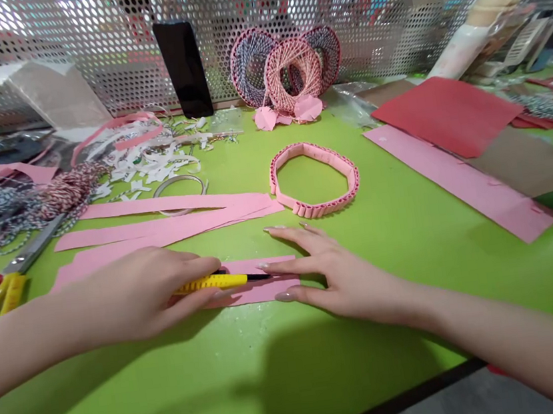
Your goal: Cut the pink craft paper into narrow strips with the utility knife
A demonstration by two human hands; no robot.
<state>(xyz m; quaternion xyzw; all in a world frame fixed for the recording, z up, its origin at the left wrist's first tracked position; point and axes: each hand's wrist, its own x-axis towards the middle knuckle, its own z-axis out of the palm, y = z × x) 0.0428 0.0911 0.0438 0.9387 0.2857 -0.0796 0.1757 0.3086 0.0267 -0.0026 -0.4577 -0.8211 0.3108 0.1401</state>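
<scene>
My left hand (136, 295) is closed around a yellow utility knife (220, 281), its tip pointing right onto a small pink paper piece (261, 293) lying on the green table (286, 367). My right hand (329, 271) lies flat with fingers spread, pressing the right end of that pink piece beside the blade tip. Just beyond my hands, long pink paper strips (168, 224) lie side by side. A pink folded-paper ring (314, 179) sits behind my right hand.
Finished string-wound rings (290, 67) lean against the perforated metal screen at the back, next to a black phone (183, 67). Twine bundles (18, 202), scissors (12, 269) and white paper scraps (150, 162) fill the left. Red, pink and brown sheets (452, 118) lie right.
</scene>
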